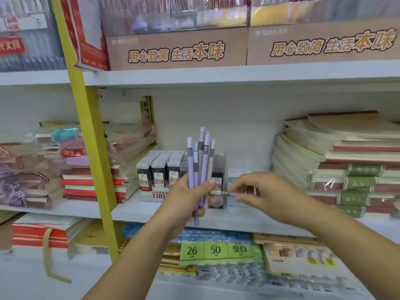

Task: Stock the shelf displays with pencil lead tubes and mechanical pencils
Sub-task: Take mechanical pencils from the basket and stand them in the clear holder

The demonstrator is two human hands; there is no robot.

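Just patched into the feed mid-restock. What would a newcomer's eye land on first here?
The left hand grips an upright bundle of lilac and grey mechanical pencils at centre frame, while the right hand pinches one grey pencil sideways beside it. Behind them on the white middle shelf stands a display box of black pencil lead tubes; a yellow metal upright cuts the left side.

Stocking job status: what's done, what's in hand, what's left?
Done: the lead tube display on the shelf looks full of tubes. In hand: the left hand grips a bundle of purple and grey pencils upright; the right hand pinches a single pencil sideways beside the clear holder. Left: that pencil and the whole bundle are not yet placed; how full the holder is, I cannot tell.
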